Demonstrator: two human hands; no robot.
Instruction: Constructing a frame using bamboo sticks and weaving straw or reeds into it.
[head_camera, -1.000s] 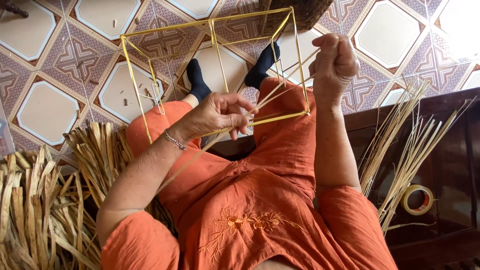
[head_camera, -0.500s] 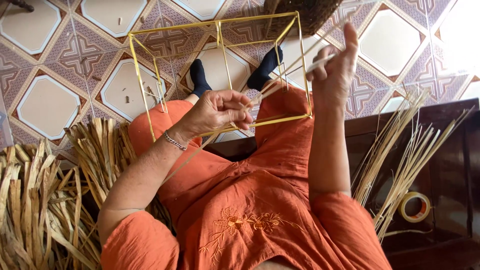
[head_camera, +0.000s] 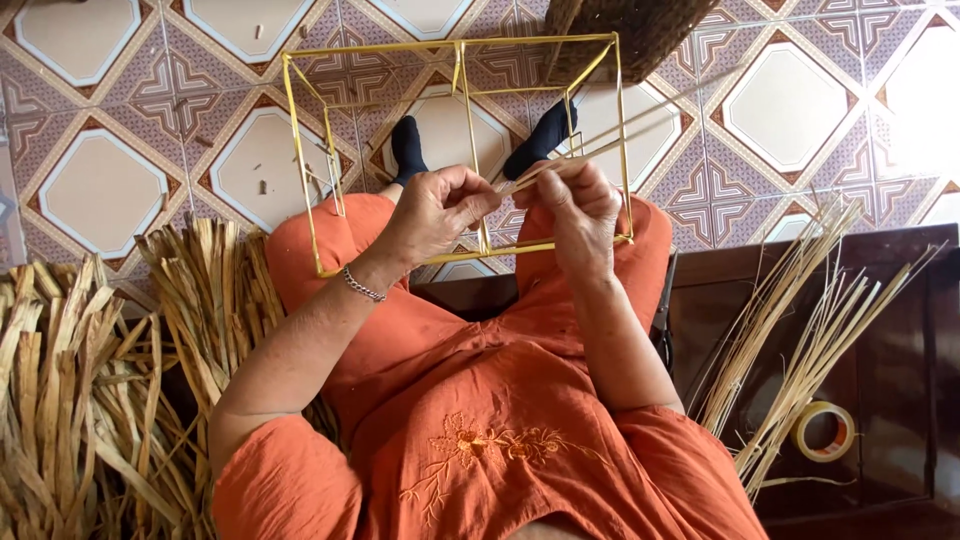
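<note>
Together, left hand (head_camera: 440, 205) and right hand (head_camera: 575, 205) pinched a pale straw strip (head_camera: 610, 135) closed-fingered inside the yellow wire frame (head_camera: 300, 130); a tape roll (head_camera: 825, 430) lay well right of it.

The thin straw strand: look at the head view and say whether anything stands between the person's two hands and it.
Nothing visible does. The left hand and right hand both pinch the straw strand directly, just above the yellow wire frame resting on the lap.

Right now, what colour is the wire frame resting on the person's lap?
Yellow. The box-shaped wire frame shows best in the head view, against the patterned floor tiles.
</note>
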